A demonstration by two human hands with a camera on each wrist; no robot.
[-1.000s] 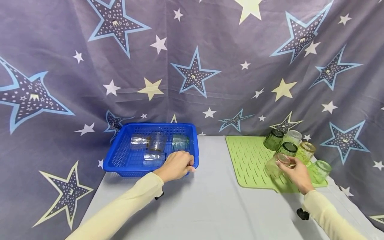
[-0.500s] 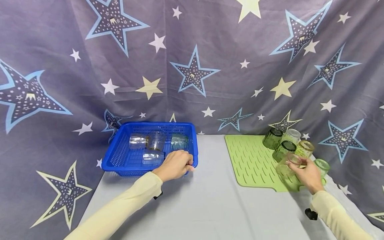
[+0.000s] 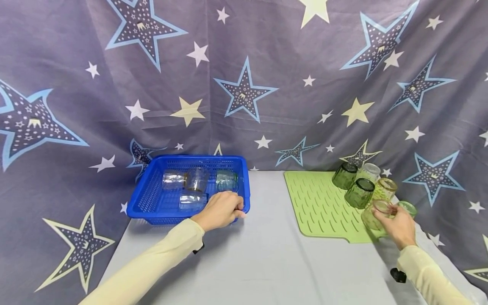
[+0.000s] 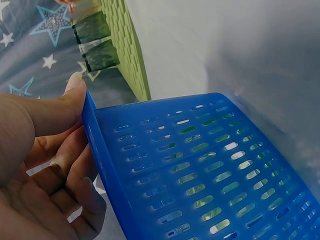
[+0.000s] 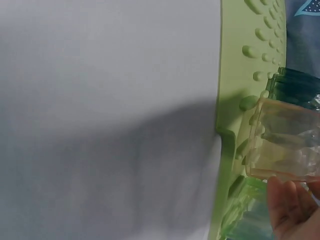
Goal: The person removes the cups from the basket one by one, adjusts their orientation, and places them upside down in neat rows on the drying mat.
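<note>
Lower right, the pinkish glass (image 3: 371, 218) is left of your right hand (image 3: 400, 226), thumb and fingers gripping its upper end; left of centre, your left hand (image 3: 221, 209) pinches the blue basket's (image 3: 164, 220) rim.

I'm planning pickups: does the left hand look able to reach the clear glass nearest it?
Probably, after releasing the blue basket: the left hand is close and nothing lies on the clear glass.

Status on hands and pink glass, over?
Left hand on rim of basket. Right hand holds pink glass at near edge of mat. Light green glass close alongside, possibly in the way.
</note>
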